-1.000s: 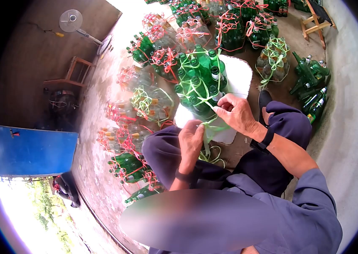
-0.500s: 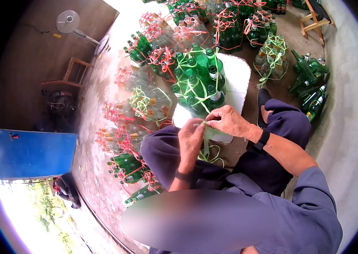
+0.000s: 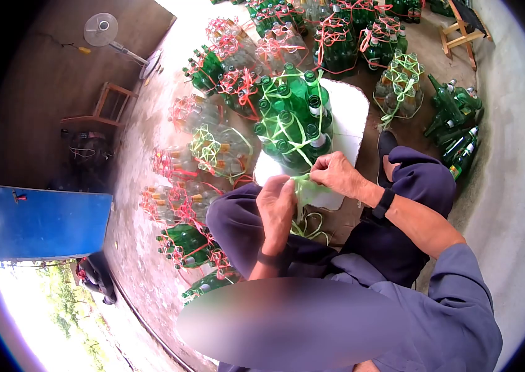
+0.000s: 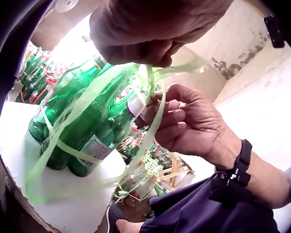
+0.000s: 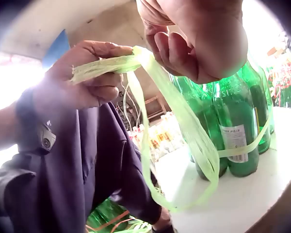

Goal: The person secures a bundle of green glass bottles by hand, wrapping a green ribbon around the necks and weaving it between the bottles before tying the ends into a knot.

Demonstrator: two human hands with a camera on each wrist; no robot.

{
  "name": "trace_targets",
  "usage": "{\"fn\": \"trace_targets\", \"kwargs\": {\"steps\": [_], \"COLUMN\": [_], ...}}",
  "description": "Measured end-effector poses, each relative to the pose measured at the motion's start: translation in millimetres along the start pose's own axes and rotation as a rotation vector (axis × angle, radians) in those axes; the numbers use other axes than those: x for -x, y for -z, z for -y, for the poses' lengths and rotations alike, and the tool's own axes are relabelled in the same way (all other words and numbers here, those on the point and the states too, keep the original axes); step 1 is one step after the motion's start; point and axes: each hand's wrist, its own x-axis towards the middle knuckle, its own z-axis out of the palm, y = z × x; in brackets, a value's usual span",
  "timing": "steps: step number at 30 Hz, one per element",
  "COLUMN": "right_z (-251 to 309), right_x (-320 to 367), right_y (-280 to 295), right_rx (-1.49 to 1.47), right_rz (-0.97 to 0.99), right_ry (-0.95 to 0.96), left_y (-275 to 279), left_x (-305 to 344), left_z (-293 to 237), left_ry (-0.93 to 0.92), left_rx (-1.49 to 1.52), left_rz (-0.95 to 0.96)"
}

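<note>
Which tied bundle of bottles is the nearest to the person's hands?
The green bottle bundle with light green twine, on the white board; the other bundles are farther away, on the floor.

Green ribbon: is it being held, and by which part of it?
Yes: the left hand pinches the green ribbon near a loose end; the right hand pinches it at the top of the hanging loop.

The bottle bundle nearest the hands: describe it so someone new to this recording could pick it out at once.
In the head view, find the white slab near the middle. On it, just beyond the left hand and right hand, stand upright green bottles. Only this bundle sits on the slab, and its pale green twine differs from the red on green-bottle bundles behind.
</note>
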Motion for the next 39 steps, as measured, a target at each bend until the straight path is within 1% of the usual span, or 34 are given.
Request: {"fn": "trace_targets", "kwargs": {"steps": [2, 3, 5, 10, 12, 13, 15, 16, 17, 18, 20, 21, 23, 24, 26, 27, 29, 33, 36, 37, 39], "right_z": [-0.1, -0.1, 0.1, -8.1, -4.9, -1.2, 2.4, 2.6, 2.8, 3.6, 5.7, 7.0, 9.6, 11.5, 14.2, 12.7, 9.4, 25.4, 38.5, 41.0, 43.7], "right_x": [-1.0, -0.7, -0.8, 0.5, 1.5, 3.0, 4.8, 5.4, 5.6, 5.7, 6.5, 6.8, 7.9, 9.2, 12.2, 12.8, 14.1, 24.2, 36.2, 40.9, 49.5], "right_y": [2.3, 2.9, 4.1, -3.6, -3.9, -2.8, 0.5, 3.2, 5.3, 6.4, 8.4, 9.2, 11.2, 13.6, 20.0, 22.3, 26.2, 37.6, 46.3, 47.0, 45.6], "right_rx": [-0.121, -0.121, -0.139, -0.114, -0.126, -0.155, -0.183, -0.302, -0.42, -0.418, -0.657, -0.653, -0.793, -0.79, -0.892, -0.887, -1.011, -1.011, -0.834, -0.829, -0.44], "right_rz": [-0.029, -0.029, -0.021, -0.091, -0.123, -0.145, -0.167, -0.127, -0.085, -0.082, -0.02, -0.017, 0.044, 0.044, 0.153, 0.153, 0.266, 0.283, 0.28, 0.278, 0.188], "right_ry": [-0.149, -0.149, -0.186, -0.123, -0.093, -0.089, -0.084, -0.119, -0.154, -0.152, -0.147, -0.145, -0.17, -0.17, -0.236, -0.236, -0.218, -0.213, -0.158, -0.159, -0.04], "left_y": [-4.1, -5.0, -4.9, -5.2, -1.8, -0.7, 0.3, 1.0, 1.7, 2.3, 4.8, 4.4, 3.4, 3.0, 2.7, 2.6, 3.4, 3.7, 4.2, 2.4, -2.0], "left_x": [5.1, 7.1, 12.1, 19.2, 17.7, 17.1, 16.3, 16.8, 17.3, 17.8, 18.2, 19.1, 20.8, 21.8, 23.2, 23.4, 23.3, 22.2, 23.3, 23.6, 23.7], "left_z": [-9.4, -12.7, -17.2, -29.1, -26.3, -23.6, -16.8, -15.0, -12.8, -10.2, 1.1, 3.2, 6.4, 6.0, 4.8, 4.7, 5.5, 6.9, 7.9, 7.8, 6.7], "left_ry": [-0.017, -0.016, -0.072, -0.11, -0.121, -0.124, -0.069, -0.028, -0.03, 0.022, 0.091, 0.088, 0.119, 0.11, 0.111, 0.114, 0.106, 0.087, 0.119, 0.119, 0.098], "left_rx": [0.16, 0.16, 0.238, 0.225, 0.33, 0.33, 0.307, 0.266, 0.268, 0.252, 0.241, 0.244, 0.248, 0.239, 0.264, 0.287, 0.313, 0.392, 0.385, 0.391, 0.405], "left_rz": [-0.046, -0.045, -0.07, -0.106, -0.062, -0.063, -0.054, -0.061, -0.062, -0.057, -0.045, -0.047, -0.023, -0.025, -0.037, -0.048, -0.065, -0.106, -0.105, -0.103, -0.1]}}
